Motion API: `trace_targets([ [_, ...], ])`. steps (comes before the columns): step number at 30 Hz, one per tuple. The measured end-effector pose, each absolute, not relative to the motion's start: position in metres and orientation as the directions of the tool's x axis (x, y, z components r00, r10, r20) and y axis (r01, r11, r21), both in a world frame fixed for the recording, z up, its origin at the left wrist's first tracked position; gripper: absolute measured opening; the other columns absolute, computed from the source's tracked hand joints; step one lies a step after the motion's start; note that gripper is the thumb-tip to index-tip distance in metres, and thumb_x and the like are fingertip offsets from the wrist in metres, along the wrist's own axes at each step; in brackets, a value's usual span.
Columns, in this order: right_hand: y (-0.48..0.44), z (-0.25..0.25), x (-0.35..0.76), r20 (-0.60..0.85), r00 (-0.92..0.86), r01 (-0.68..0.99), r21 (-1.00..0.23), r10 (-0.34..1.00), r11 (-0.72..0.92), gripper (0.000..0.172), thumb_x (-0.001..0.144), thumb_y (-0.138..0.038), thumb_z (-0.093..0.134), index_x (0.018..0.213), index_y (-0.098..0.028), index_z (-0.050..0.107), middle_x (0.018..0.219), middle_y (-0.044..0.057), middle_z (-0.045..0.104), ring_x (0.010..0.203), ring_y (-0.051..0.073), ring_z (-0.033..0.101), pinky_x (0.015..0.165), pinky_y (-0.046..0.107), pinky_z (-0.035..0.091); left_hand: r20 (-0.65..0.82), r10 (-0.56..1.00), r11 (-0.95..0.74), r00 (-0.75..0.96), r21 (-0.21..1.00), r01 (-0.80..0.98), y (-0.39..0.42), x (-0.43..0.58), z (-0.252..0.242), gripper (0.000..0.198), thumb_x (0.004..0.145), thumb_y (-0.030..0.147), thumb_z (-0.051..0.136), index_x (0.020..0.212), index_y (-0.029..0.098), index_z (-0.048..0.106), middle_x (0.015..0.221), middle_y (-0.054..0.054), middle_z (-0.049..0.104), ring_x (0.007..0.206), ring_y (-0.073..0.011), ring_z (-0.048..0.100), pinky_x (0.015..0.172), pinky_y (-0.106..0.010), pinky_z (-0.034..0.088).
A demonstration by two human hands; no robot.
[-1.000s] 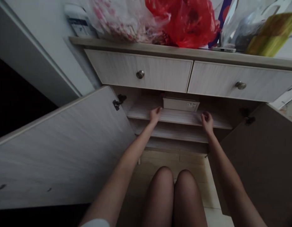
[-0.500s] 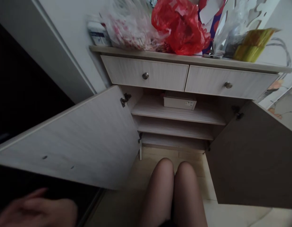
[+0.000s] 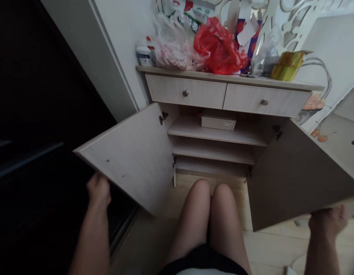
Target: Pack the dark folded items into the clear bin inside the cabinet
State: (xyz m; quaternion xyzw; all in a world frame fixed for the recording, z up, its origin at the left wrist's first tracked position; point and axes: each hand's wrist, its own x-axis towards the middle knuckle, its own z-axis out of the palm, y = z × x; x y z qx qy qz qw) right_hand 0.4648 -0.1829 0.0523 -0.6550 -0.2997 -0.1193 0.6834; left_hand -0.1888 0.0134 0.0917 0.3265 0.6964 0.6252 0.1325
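Note:
In the head view, a pale wood-grain cabinet (image 3: 222,131) stands in front of me with both lower doors swung outward. At the outer edge of the left cabinet door (image 3: 133,156) is my left hand (image 3: 99,189), closed, with its fingers partly hidden behind the panel. My right hand (image 3: 327,219) is at the lower outer edge of the right cabinet door (image 3: 299,179), curled against it and blurred; part of it is behind the door. Inside, a light-coloured box (image 3: 217,122) with a small label lies on the upper shelf.
Two closed drawers with round knobs (image 3: 185,93) sit above the shelves. The cabinet top holds a red plastic bag (image 3: 218,47), a clear bag (image 3: 177,49), a white bottle (image 3: 144,56) and a yellow package (image 3: 288,65). My knees (image 3: 201,191) are between the doors.
My left hand has moved from the lower left corner to the left door's edge. My right hand has come into view at the right door. The view has shifted, showing more of the cabinet top.

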Motion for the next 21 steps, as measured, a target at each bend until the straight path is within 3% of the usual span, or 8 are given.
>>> trace_targets([
  [3, -0.164, 0.039, 0.44, 0.488, 0.863, 0.472, -0.871, 0.129, 0.136, 0.05, 0.084, -0.069, 0.049, 0.104, -0.026, 0.067, 0.09, 0.011, 0.066, 0.085, 0.033, 0.065, 0.069, 0.05, 0.053, 0.268, 0.627, -0.045, -0.731, 0.95, 0.309, 0.002, -0.17, 0.073, 0.018, 0.068, 0.046, 0.054, 0.076, 0.034, 0.064, 0.072, 0.012, 0.074, 0.094, -0.0245, 0.07, 0.092, -0.048, 0.056],
  [6, -0.149, 0.039, 0.401, 0.487, 0.854, 0.462, -0.872, 0.185, 0.164, 0.056, 0.083, -0.066, 0.055, 0.104, -0.016, 0.067, 0.093, 0.012, 0.068, 0.087, 0.027, 0.065, 0.079, 0.043, 0.053, 0.389, 0.701, -0.164, -0.597, 0.903, 0.396, -0.001, -0.141, 0.063, 0.029, 0.07, 0.052, 0.055, 0.076, 0.026, 0.068, 0.083, 0.001, 0.077, 0.092, -0.0275, 0.07, 0.09, -0.045, 0.056],
  [9, -0.132, 0.048, 0.368, 0.5, 0.792, 0.455, -0.866, 0.349, 0.209, 0.048, 0.085, -0.06, 0.06, 0.103, -0.016, 0.068, 0.094, 0.011, 0.07, 0.084, 0.022, 0.065, 0.078, 0.037, 0.052, 0.522, 0.777, -0.347, -0.351, 0.821, 0.453, 0.002, -0.104, 0.064, 0.036, 0.073, 0.053, 0.06, 0.075, 0.019, 0.071, 0.086, -0.007, 0.076, 0.088, -0.0251, 0.069, 0.084, -0.036, 0.055],
  [12, -0.107, 0.06, 0.346, 0.562, 0.694, 0.519, -0.824, 0.451, 0.227, 0.043, 0.085, -0.057, 0.062, 0.1, -0.017, 0.068, 0.096, 0.01, 0.07, 0.083, 0.021, 0.066, 0.075, 0.035, 0.052, 0.594, 0.789, -0.481, -0.155, 0.755, 0.445, 0.011, -0.06, 0.069, 0.036, 0.081, 0.051, 0.06, 0.076, 0.019, 0.073, 0.084, -0.007, 0.074, 0.083, -0.0212, 0.067, 0.078, -0.03, 0.053],
  [16, -0.056, 0.074, 0.317, 0.592, 0.599, 0.588, -0.782, 0.54, 0.205, 0.043, 0.086, -0.058, 0.058, 0.098, -0.018, 0.067, 0.091, 0.007, 0.07, 0.073, 0.018, 0.065, 0.069, 0.031, 0.049, 0.619, 0.785, -0.548, -0.044, 0.725, 0.417, 0.037, 0.002, 0.071, 0.033, 0.089, 0.047, 0.06, 0.08, 0.019, 0.075, 0.074, -0.004, 0.068, 0.072, -0.0174, 0.063, 0.068, -0.027, 0.048],
  [21, 0.021, 0.083, 0.284, 0.592, 0.562, 0.612, -0.768, 0.578, 0.191, 0.045, 0.091, -0.059, 0.049, 0.097, -0.017, 0.064, 0.091, 0.008, 0.07, 0.064, 0.016, 0.061, 0.064, 0.029, 0.044, 0.613, 0.789, -0.554, 0.041, 0.681, 0.479, 0.084, 0.072, 0.074, 0.021, 0.091, 0.035, 0.065, 0.086, 0.018, 0.076, 0.074, -0.004, 0.068, 0.068, -0.0161, 0.06, 0.068, -0.026, 0.042],
])
